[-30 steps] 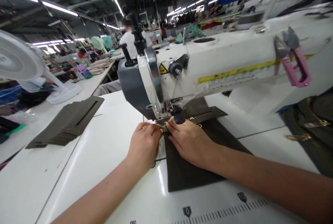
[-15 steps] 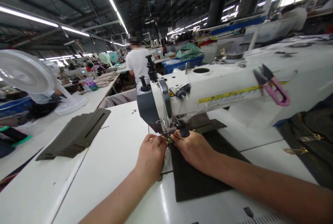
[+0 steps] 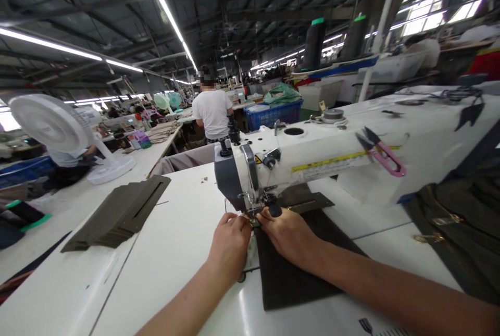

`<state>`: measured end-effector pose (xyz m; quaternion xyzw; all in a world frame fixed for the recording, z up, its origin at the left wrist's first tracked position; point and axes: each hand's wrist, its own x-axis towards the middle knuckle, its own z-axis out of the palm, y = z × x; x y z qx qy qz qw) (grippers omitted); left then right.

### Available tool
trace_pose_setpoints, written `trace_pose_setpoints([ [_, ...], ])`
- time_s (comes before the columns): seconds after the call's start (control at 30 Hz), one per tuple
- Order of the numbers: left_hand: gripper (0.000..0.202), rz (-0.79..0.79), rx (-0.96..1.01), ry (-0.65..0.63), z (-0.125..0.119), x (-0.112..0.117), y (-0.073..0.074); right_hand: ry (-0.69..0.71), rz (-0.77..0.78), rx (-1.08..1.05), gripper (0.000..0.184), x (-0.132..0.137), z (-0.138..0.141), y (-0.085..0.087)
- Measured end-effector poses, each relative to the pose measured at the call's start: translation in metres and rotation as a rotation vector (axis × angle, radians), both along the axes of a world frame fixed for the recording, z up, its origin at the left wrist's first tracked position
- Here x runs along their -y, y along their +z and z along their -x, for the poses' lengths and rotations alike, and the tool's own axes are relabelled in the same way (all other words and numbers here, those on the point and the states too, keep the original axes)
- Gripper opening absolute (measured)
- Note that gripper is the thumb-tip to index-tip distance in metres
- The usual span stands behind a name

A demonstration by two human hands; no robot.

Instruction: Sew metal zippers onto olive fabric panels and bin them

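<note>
A white sewing machine (image 3: 312, 156) stands on the white table (image 3: 175, 242). Under its needle lies a dark olive fabric panel (image 3: 297, 278) with a zipper strip. My left hand (image 3: 229, 245) is curled, its fingertips pinching the panel's edge right at the presser foot. My right hand (image 3: 291, 234) lies on the panel just right of the needle, fingers pressed down on the fabric; one fingertip wears a dark cap. The two hands almost touch at the needle.
A stack of dark olive cut pieces (image 3: 119, 213) lies to the left. Pink thread snips (image 3: 385, 153) rest on the machine arm. A white fan (image 3: 54, 127) stands far left. Dark bags with gold hardware (image 3: 457, 226) lie right. A person in a white shirt (image 3: 213, 112) works behind.
The view has tilted up and pulled back, so machine and hands sit lower and smaller. Both hands stay at the needle in the same hold on the fabric.
</note>
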<state>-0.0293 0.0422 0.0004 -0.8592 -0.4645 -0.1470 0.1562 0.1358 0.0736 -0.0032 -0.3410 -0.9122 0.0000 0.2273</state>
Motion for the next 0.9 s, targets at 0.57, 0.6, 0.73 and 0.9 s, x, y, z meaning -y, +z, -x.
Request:
trace_pose_setpoints([
  [0.57,0.019,0.243,0.341,-0.064,-0.006,0.079,0.021,0.032,-0.17,-0.064,0.028,0.111,-0.052,-0.011],
  [0.6,0.022,0.257,0.365,-0.07,-0.007,0.078,0.022,0.052,-0.012,-0.127,0.026,0.11,-0.05,-0.001],
  [0.73,0.029,0.262,0.516,-0.134,-0.008,0.065,0.033,0.021,0.648,-0.362,0.035,0.093,-0.049,0.043],
  [0.9,0.015,0.312,0.503,-0.155,-0.005,0.05,0.047,0.044,0.682,-0.466,0.039,0.075,-0.053,0.048],
])
